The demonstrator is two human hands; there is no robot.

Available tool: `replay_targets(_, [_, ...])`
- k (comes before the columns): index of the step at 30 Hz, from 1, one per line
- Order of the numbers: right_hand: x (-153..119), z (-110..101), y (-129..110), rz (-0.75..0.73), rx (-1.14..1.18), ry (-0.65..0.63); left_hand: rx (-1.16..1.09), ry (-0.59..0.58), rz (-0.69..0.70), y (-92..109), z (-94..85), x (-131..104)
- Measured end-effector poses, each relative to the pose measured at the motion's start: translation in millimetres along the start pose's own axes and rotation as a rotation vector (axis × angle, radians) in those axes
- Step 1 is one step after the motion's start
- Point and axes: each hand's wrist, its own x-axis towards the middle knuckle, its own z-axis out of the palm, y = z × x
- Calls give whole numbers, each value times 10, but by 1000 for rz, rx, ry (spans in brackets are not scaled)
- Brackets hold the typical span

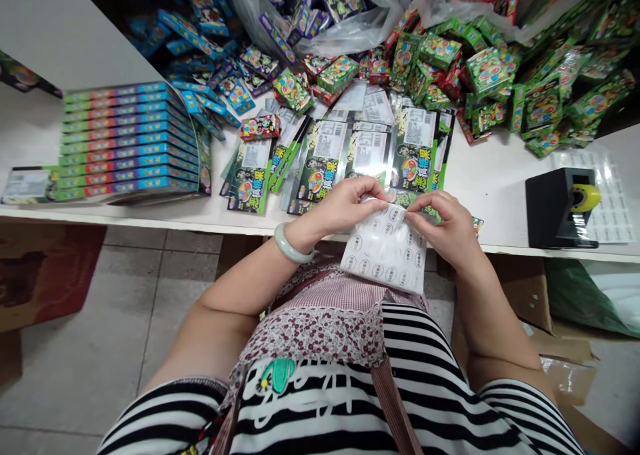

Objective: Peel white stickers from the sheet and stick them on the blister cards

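Both forearms bent in from below, meeting at the bench (500,175) edge just above the lap. Left hand (345,205), bangle (293,245) at the wrist, curled palm-down, fingers pinched shut on the top edge of the sticker sheet (385,251). Right hand (447,228) opposite, thumb and forefinger pressed together on the same top edge, close to the left fingertips. Whether a single sticker sits between the right fingertips: cannot tell, too small and covered by the fingers.

Sheet held in the air between the bench edge and the apron, hanging down and slightly curled, top strip hidden under both hands. White glossy backing, rows of small oval labels with dark print, unreadable; a few blank ovals near the middle.

Beyond the hands, flat green-and-black packets (320,155) fanned on the bench, barcode sides up, the nearest partly covered by the hands. Left, a stack of flat blue boxes (125,141). Behind, loose small boxes in heaps, blue (200,35) and green (480,68), some under a clear bag (380,8), cut off at the top edge. Right, a black tape dispenser (560,208) standing on another label sheet (610,201).
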Motion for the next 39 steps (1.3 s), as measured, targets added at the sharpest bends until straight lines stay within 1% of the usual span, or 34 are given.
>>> replay_targets(5, [-11,2,-25,57,73,-57,14,-34,30,-8,5,-31])
replay_targets(9, [-17,12,-53,85,106,-54,21,-47,62,6,-8,-42])
replay_targets(12, [-33,28,-65,45,77,-16,31,-45,65,8,-16,-42])
replay_targets(15, [-57,47,-60,-3,24,18,39,-33,38,-5,-21,-44])
replay_targets(20, [-47,49,-68,-28,-34,60,40,-32,15,-5,-13,-47])
replay_targets(24, [0,50,-118,-62,-87,10,36,-55,31,23,4,-44])
replay_targets(29, [16,68,-145,-31,-79,9,37,-49,54,38,1,-60])
replay_targets(34, [18,50,-144,-21,-79,-38,11,-43,57,26,7,-71])
replay_targets(39, [11,80,-159,-25,-169,-15,10,-33,56,-2,14,-68])
